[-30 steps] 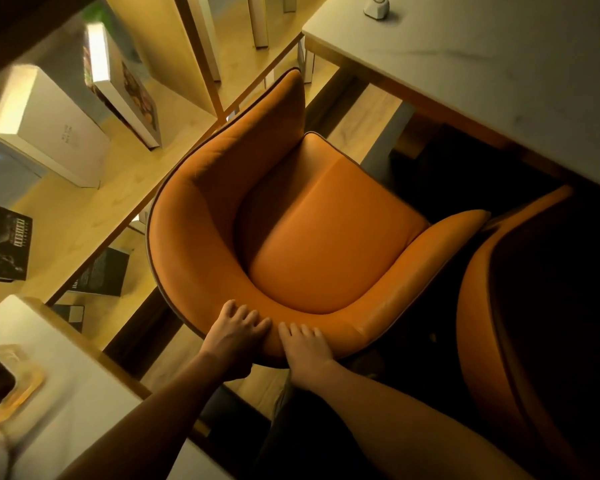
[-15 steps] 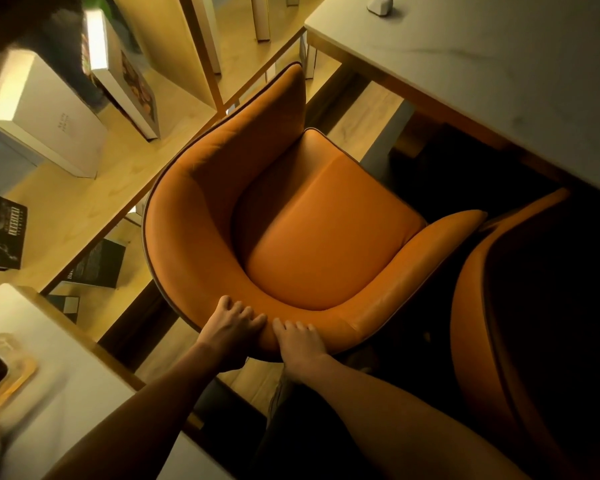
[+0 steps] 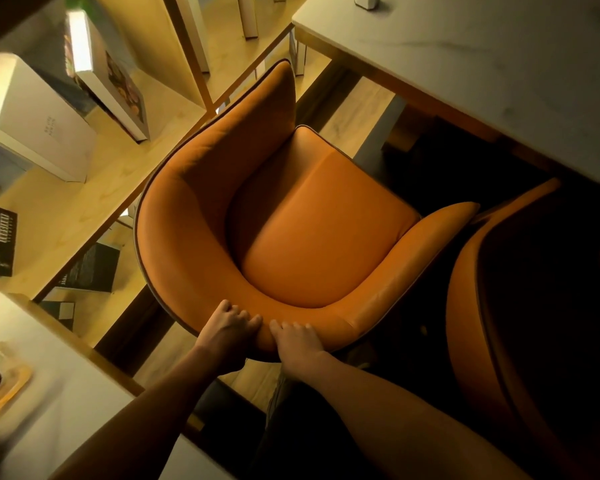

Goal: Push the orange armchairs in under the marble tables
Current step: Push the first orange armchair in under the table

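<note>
An orange armchair (image 3: 319, 237) with a curved back stands below me, its open front facing a marble table (image 3: 482, 64) at the upper right. Its seat lies outside the table's edge. My left hand (image 3: 227, 329) and my right hand (image 3: 297, 341) sit side by side on the top of the chair's backrest, fingers curled over the rim. A second orange armchair (image 3: 492, 306) stands to the right, its front in dark shadow beneath the same table.
A wooden shelf unit (image 3: 94, 188) with white boxes and dark books runs along the left, close to the chair's arm. Another marble table (image 3: 45, 410) with an amber glass dish (image 3: 6, 386) is at lower left. A small white object (image 3: 366, 1) sits on the far table.
The armchair and both hands have shifted slightly up and forward in view toward the far marble table. My grip on the backrest stays the same.
</note>
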Motion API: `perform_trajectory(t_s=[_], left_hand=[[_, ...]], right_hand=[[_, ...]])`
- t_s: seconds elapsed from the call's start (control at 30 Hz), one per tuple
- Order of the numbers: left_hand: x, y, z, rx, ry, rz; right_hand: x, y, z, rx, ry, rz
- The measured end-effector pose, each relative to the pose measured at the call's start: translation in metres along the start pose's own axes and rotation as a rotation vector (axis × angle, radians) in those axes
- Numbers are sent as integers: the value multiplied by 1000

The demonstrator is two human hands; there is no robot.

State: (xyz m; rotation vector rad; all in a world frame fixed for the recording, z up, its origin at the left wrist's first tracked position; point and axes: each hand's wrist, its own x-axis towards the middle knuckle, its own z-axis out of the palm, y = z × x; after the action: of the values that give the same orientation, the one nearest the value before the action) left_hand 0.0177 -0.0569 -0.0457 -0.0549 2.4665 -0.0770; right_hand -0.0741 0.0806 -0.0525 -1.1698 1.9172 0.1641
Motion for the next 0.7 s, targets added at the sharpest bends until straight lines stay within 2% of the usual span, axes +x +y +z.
perform_trajectory(t_s=[0.27,0.43,0.53,0.7], left_hand=[[0,9,11,-4,10,20],[-1,11,13,-11,22,-8],[-2,15,11,-24,-9,-34],[-4,17,11,-33,-37,-37]], right_hand=[[-4,10,7,-29,-21,-41],[-8,28,12,48,0,-104],[-14,54,15,41,-7,-96],[-29,127,22,-128,-26,-47]])
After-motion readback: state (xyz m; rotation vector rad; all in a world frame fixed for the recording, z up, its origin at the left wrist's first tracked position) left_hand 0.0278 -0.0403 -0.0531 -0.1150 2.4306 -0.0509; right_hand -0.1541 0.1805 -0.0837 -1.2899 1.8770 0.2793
